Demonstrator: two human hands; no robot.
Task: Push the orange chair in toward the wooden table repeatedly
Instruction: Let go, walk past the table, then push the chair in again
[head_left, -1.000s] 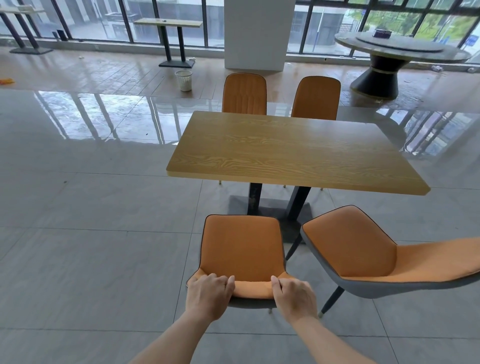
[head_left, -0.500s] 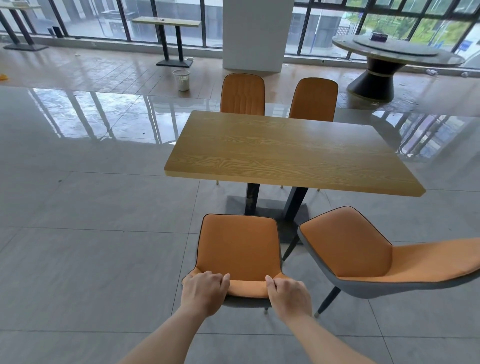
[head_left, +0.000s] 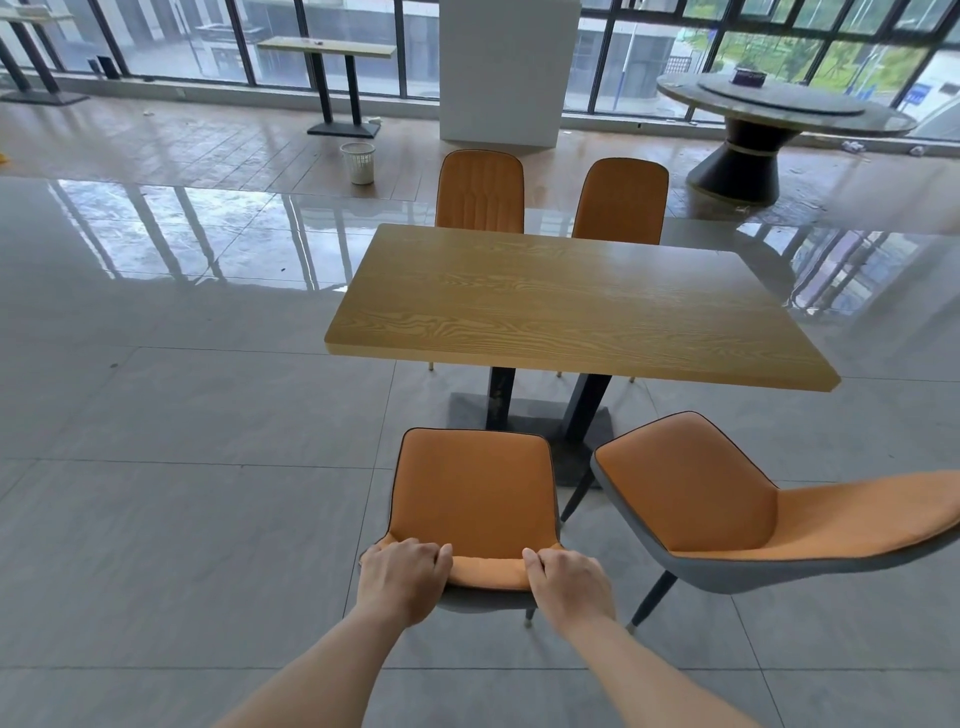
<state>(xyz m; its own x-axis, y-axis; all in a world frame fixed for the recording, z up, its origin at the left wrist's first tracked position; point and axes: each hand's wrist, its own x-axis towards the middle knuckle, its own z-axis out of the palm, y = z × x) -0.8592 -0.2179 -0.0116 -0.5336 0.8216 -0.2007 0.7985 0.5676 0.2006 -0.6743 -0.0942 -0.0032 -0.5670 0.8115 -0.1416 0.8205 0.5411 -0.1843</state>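
Both grips on orange chair (head_left: 472, 488) backrest, second chair (head_left: 727, 499) just beside

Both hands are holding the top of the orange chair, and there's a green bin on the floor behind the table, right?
Not quite: the bin is white, not green, as the head view shows. The rest is right: the left hand and right hand both grip the top of the chair, and the bin stands on the floor beyond the table.

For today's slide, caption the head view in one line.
Both hands grip the orange chair's backrest, facing the wooden table.
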